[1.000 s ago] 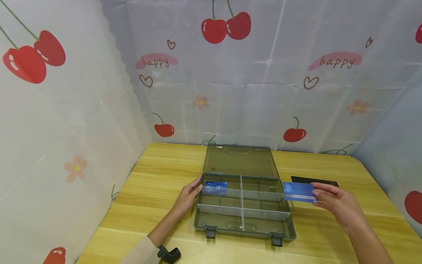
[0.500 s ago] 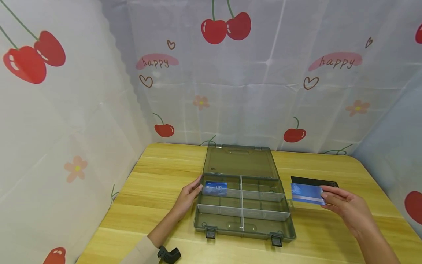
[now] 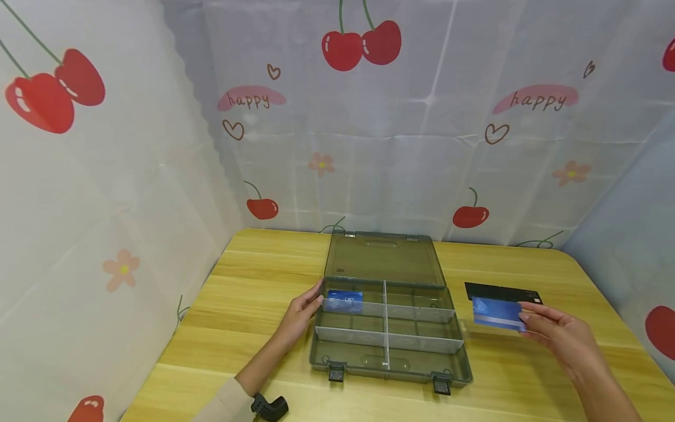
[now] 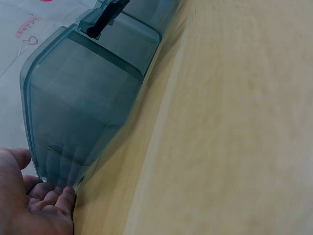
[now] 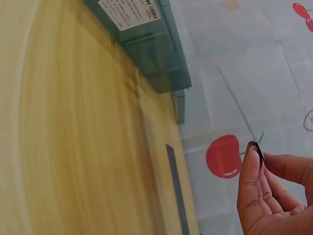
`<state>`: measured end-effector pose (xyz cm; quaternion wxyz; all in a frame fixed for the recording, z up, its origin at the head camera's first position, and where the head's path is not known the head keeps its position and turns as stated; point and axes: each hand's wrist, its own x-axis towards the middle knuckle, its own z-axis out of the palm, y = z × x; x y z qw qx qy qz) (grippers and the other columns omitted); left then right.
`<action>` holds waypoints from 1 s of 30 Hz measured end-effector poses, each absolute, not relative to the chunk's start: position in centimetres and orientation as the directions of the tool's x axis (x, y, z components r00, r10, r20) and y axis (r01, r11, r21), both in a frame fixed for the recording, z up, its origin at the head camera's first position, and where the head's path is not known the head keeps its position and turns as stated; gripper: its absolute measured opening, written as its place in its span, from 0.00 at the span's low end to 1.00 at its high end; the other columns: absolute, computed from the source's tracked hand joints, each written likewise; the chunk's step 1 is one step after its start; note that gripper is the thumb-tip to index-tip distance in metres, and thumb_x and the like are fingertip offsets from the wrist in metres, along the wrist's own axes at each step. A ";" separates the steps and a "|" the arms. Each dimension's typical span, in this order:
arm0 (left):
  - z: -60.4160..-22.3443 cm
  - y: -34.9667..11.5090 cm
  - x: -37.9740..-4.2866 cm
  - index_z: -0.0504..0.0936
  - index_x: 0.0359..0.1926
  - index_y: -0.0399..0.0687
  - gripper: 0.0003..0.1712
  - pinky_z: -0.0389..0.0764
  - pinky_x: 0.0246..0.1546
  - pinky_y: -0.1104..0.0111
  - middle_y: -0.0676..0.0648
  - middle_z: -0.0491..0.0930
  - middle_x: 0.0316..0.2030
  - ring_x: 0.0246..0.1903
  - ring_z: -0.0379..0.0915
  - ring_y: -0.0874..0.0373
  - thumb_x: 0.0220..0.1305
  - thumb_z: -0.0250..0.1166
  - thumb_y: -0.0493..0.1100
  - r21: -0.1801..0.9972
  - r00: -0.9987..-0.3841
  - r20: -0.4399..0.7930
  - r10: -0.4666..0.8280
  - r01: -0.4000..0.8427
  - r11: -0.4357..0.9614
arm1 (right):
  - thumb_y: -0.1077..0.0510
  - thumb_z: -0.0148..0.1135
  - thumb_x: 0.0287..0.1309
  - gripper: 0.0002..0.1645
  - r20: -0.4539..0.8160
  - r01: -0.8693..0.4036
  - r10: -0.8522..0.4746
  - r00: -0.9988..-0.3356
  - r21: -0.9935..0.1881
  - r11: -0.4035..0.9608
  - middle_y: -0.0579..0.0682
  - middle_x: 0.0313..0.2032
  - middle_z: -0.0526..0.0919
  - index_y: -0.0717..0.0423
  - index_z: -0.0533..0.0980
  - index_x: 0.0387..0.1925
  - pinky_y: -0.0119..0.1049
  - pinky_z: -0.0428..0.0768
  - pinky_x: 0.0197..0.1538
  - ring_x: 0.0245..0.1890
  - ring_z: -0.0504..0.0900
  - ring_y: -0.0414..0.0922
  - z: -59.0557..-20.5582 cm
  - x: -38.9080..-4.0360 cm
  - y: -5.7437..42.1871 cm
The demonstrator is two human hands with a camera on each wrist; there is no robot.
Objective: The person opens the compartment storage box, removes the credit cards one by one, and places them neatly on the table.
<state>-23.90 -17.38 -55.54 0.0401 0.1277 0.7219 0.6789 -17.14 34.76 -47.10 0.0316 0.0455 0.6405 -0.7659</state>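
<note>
A blue card with a pale stripe is pinched at its right end between the thumb and fingers of my right hand. The right wrist view shows that card edge-on, above the table. My left hand grips the back left corner of a clear grey-green divided storage box. Seen from the left wrist, the thumb is at the rim and the fingers are curled against the side wall. Another blue card lies in the box's back left compartment.
The box's lid lies folded back behind it. Two latches hang at the front. A flat black rectangular item lies right of the box on the wooden table. A cherry-print curtain surrounds the table.
My right hand has moved to the right with the blue card, away from the box's right edge. The left hand, the box and the card inside it have stayed put.
</note>
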 end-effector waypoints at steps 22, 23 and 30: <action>-55.5 -17.4 -23.9 0.60 0.78 0.46 0.32 0.63 0.71 0.51 0.46 0.55 0.77 0.75 0.52 0.47 0.79 0.54 0.48 0.990 -0.963 0.111 0.247 0.127 0.052 | 0.66 0.61 0.70 0.19 -0.279 0.273 0.022 -0.960 -0.952 -0.141 0.37 0.37 0.88 0.38 0.89 0.38 0.35 0.88 0.41 0.36 0.87 0.38 -49.0 -18.3 36.0; -55.5 -17.4 -23.9 0.60 0.77 0.46 0.32 0.63 0.71 0.51 0.46 0.55 0.77 0.75 0.52 0.47 0.79 0.54 0.48 0.990 -0.963 0.112 0.246 0.128 0.051 | 0.67 0.61 0.69 0.19 -0.282 0.276 0.021 -0.959 -0.950 -0.144 0.37 0.37 0.88 0.38 0.89 0.38 0.35 0.88 0.41 0.36 0.87 0.38 -49.0 -18.3 36.1; -55.5 -17.4 -23.9 0.61 0.77 0.47 0.31 0.62 0.71 0.51 0.47 0.56 0.77 0.75 0.52 0.47 0.79 0.55 0.49 0.990 -0.964 0.110 0.240 0.127 0.054 | 0.68 0.61 0.69 0.19 -0.294 0.288 0.014 -0.956 -0.945 -0.155 0.39 0.37 0.89 0.41 0.89 0.38 0.35 0.88 0.41 0.36 0.87 0.40 -49.4 -18.6 36.5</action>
